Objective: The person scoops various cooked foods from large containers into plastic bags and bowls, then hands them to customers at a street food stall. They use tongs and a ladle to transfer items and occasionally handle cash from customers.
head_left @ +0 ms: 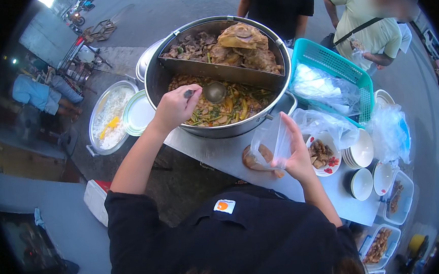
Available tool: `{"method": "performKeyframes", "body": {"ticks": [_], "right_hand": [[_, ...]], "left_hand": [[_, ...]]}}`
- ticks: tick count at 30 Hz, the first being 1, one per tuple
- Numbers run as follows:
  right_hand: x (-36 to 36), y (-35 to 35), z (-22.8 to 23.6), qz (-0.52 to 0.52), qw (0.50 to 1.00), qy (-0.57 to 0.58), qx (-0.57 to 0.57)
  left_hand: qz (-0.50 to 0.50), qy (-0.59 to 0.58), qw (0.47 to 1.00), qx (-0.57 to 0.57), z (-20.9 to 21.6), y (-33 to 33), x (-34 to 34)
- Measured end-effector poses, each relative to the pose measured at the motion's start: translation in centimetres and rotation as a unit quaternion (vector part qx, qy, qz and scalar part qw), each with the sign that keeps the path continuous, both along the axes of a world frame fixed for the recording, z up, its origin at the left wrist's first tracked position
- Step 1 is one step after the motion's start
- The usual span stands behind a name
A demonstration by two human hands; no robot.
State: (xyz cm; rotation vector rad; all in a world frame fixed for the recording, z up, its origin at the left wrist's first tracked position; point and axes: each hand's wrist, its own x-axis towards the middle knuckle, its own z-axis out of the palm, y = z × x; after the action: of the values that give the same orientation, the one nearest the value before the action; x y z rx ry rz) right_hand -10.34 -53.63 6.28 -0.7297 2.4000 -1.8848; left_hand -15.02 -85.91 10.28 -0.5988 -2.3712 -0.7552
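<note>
A ladle (215, 92) has its round bowl over the vegetable stew (238, 107) in the near half of a big metal pot (219, 132). My left hand (173, 107) is closed round the ladle's handle at the pot's near left rim. A metal divider (225, 69) keeps the stew apart from chunks of meat (246, 48) in the far half. To the right of the pot, my right hand (296, 152) holds up a clear plastic bag (271, 143). Some brownish food shows in the lower part of that bag, close above the table.
Left of the pot stands a metal basin of rice (105, 117) beside a green-rimmed plate (139, 113). A teal basket (363, 83) with plastic bags is at the right. Nearer are a bowl of meat (328, 167), stacked bowls (360, 150) and food tubs (401, 211). Two people (274, 6) stand beyond the table.
</note>
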Motion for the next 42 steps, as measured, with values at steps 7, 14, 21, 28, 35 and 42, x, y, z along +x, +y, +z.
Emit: {"method": "performKeyframes", "body": {"ticks": [7, 14, 21, 28, 35, 42], "right_hand": [[0.1, 0.9, 1.7, 0.016, 0.995, 0.047, 0.081], [0.0, 1.5, 2.1, 0.038, 0.997, 0.025, 0.063], [-0.2, 2.0, 2.5, 0.098, 0.988, 0.054, 0.106], [-0.8, 2.6, 3.0, 0.115, 0.984, 0.055, 0.126], [-1.9, 2.7, 3.1, 0.147, 0.981, 0.048, 0.118], [-3.2, 1.8, 2.3, 0.087, 0.996, -0.024, -0.009]], "left_hand": [[-0.038, -0.032, 0.985, -0.163, -0.1, -0.6, 0.4], [-0.067, -0.051, 0.990, -0.109, 2.5, -0.4, 3.2], [0.019, -0.019, 0.996, -0.080, 0.7, -1.8, 1.1], [0.185, -0.087, 0.976, 0.082, 0.0, -3.4, -0.5], [0.229, -0.124, 0.923, 0.284, 3.5, -8.3, -2.1], [0.183, -0.149, 0.901, 0.363, 7.7, -8.4, -1.7]]}}
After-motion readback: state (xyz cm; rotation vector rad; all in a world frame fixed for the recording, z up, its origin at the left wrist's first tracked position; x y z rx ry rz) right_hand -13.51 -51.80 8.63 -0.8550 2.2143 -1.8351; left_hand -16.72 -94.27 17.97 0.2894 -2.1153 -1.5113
